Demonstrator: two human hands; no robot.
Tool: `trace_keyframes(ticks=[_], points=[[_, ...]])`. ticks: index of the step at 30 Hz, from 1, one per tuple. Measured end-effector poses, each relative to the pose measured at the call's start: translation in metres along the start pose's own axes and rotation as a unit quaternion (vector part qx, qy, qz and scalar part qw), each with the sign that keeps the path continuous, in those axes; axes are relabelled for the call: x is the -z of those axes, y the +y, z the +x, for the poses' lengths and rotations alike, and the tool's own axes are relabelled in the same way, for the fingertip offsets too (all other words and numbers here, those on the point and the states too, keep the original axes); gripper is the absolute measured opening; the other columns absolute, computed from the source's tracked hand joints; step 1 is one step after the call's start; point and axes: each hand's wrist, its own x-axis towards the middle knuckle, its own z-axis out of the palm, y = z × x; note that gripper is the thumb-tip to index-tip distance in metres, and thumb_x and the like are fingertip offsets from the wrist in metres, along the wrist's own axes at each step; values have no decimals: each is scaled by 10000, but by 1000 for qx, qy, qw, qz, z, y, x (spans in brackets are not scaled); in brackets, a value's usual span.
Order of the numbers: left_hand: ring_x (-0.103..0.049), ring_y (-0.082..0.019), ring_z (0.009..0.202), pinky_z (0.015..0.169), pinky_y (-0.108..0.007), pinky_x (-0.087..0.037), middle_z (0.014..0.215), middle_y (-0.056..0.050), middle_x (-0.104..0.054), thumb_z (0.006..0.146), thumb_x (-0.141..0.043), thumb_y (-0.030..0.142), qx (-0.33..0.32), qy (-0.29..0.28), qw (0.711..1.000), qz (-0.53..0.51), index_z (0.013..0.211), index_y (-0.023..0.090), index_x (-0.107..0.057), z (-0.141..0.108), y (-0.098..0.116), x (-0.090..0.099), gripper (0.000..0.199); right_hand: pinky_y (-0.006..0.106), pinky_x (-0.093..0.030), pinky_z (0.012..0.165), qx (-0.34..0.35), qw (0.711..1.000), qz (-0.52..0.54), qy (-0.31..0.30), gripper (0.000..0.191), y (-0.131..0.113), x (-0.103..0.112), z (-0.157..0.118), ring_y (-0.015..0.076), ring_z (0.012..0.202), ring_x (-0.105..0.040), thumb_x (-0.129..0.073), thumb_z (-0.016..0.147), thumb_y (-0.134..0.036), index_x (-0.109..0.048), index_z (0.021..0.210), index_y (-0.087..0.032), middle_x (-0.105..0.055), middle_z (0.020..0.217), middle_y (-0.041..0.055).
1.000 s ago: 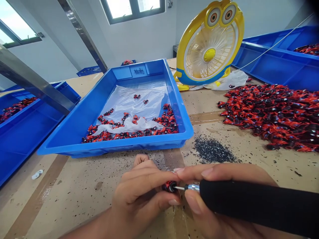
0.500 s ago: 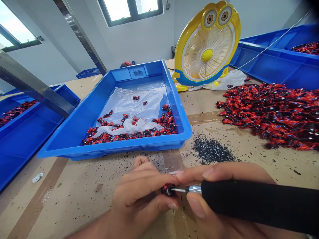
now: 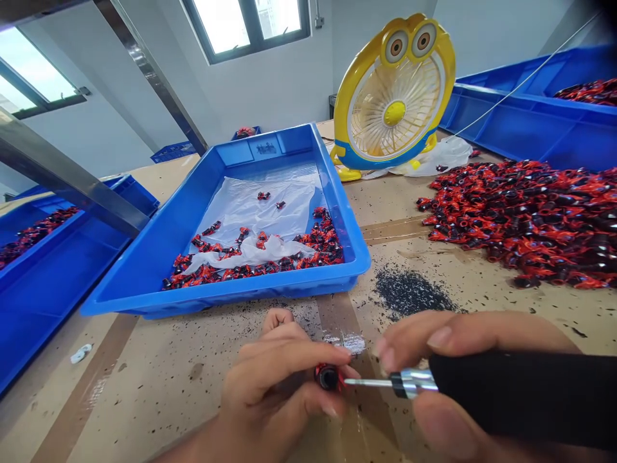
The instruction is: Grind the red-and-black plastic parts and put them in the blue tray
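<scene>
Between the thumb and fingers of my left hand (image 3: 284,373) is a small red and black part (image 3: 328,377), its round black open end turned toward the right. My right hand (image 3: 463,360) is wrapped around a thick black-handled screwdriver (image 3: 520,392), perhaps a powered one. The thin metal shaft points left, and its tip lies close beside the part's right edge; whether it touches cannot be made out. Both hands are low over the brown table (image 3: 193,399), in front of a blue tray (image 3: 231,299).
Inside the tray, similar parts lie on white plastic sheeting (image 3: 270,206). A large heap of red and black parts (image 3: 530,218) is at right, near black shavings (image 3: 409,289). Behind stands a yellow fan (image 3: 395,96). More blue trays (image 3: 520,122) flank the table, and a metal post (image 3: 154,77) rises at left.
My right hand and the screwdriver have moved right, drawing the tip out of the part's opening. The part has turned slightly in my left hand. The view has shifted a little.
</scene>
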Motion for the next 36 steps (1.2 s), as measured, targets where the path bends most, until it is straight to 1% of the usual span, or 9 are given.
trace_keyframes(ticks=[3, 5, 10, 16, 21, 25, 29, 32, 36], points=[[-712, -150, 620, 772, -391, -433, 825, 13, -878, 1041, -722, 443, 8, -2, 1000, -4, 1183, 287, -754, 0, 1, 0, 213, 197, -586, 548, 36, 999, -32, 3, 236, 8, 11, 4, 122, 690, -685, -824, 932, -399, -676, 1018, -237, -632, 863, -13], [-708, -148, 618, 780, -393, -436, 815, 14, -871, 1044, -717, 453, 13, -1, 1000, -5, 1176, 282, -747, -1, 1, -1, 219, 201, -547, 517, 39, 998, -50, 2, 216, 9, 16, 5, 131, 731, -677, -810, 945, -411, -691, 1014, -245, -634, 871, -8], [-736, -155, 646, 834, -398, -449, 894, -2, -882, 1058, -712, 431, 26, 28, 999, -2, 1158, 275, -738, -3, 0, -3, 187, 234, -588, 569, 25, 998, -63, -10, 190, 6, 19, 10, 158, 725, -694, -822, 905, -271, -737, 1074, -260, -713, 900, 8], [-784, -201, 944, 860, -340, -525, 1030, -41, -855, 1014, -782, 363, 46, 78, 995, 42, 1089, 263, -780, -6, -4, -4, 125, 333, -628, 576, 8, 999, -31, 10, 319, 0, 5, 17, 240, 720, -735, -904, 806, -456, -741, 1018, -283, -738, 850, 34], [-715, -171, 790, 736, -312, -521, 911, -28, -801, 974, -829, 346, 49, 98, 992, 56, 1058, 250, -797, -5, -8, -4, 131, 318, -629, 552, 15, 999, -35, -12, 312, 4, 10, 19, 244, 716, -749, -889, 821, -479, -750, 1019, -282, -745, 830, 35], [-695, -160, 706, 725, -326, -503, 835, -18, -804, 964, -832, 390, 28, 102, 992, 74, 1020, 239, -800, -2, -8, -4, 164, 239, -552, 426, 53, 995, -57, -69, 170, 10, 20, 16, 199, 645, -740, -757, 960, -424, -750, 1031, -270, -753, 792, 28], [-692, -155, 689, 699, -319, -495, 815, -13, -807, 946, -852, 391, 17, 102, 991, 83, 994, 234, -804, 0, -8, -4, 171, 164, -509, 399, 56, 990, -122, -40, 350, 7, 16, 10, 127, 545, -688, -636, 1023, -620, -703, 950, -285, -736, 730, -12], [-699, -161, 692, 691, -322, -495, 800, -15, -811, 945, -850, 403, 13, 98, 991, 85, 994, 229, -804, 1, -7, -4, 186, 156, -536, 454, 57, 990, -127, -30, 321, 6, 11, 8, 118, 559, -688, -690, 1001, -581, -717, 935, -268, -742, 751, -9], [-705, -172, 677, 653, -320, -499, 753, -15, -811, 927, -855, 452, 11, 99, 991, 91, 972, 226, -805, 3, -6, -4, 236, 113, -547, 504, 59, 987, -149, -19, 358, 7, 11, 6, 78, 554, -679, -644, 1025, -617, -698, 953, -271, -730, 779, -37]])
